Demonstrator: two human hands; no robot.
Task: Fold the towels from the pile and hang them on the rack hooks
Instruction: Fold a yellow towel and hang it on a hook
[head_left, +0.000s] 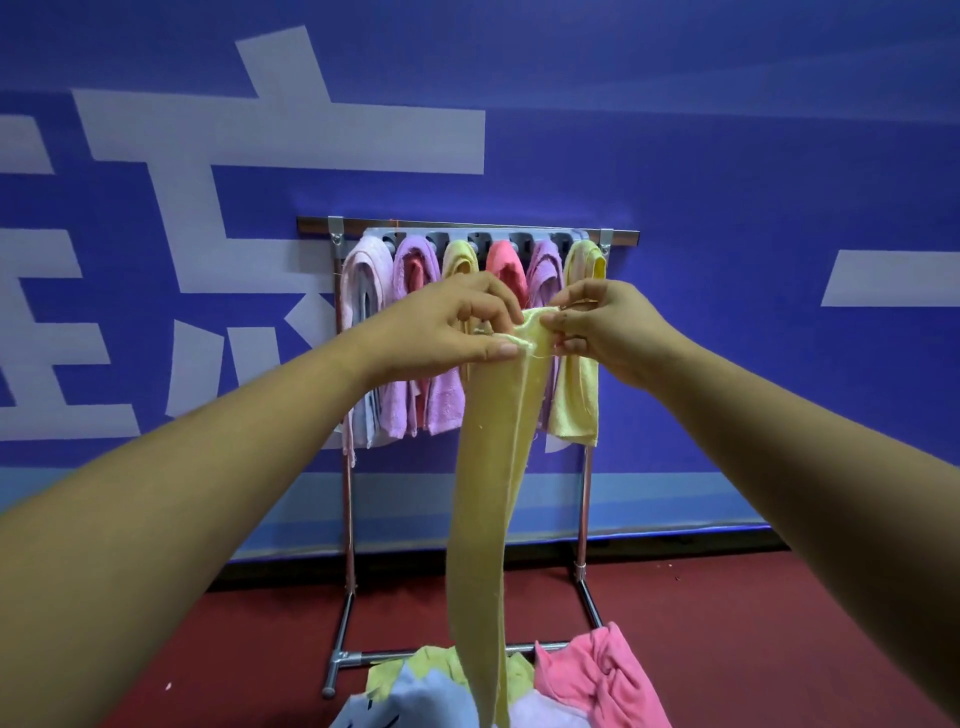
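A long yellow towel (485, 499) hangs folded lengthwise from both my hands, in front of the rack. My left hand (447, 327) pinches its top edge from the left, and my right hand (602, 325) pinches the same edge from the right. The metal rack (618, 236) stands against the blue wall, and several folded towels (441, 332) in pink, purple, yellow and coral hang from its hooks. The pile of loose towels (597, 680) lies at the bottom of the view, below the hanging yellow one.
The rack's chrome legs (347, 525) and base bar stand on a red floor (779, 623). A blue wall (727, 208) with large white lettering is right behind the rack.
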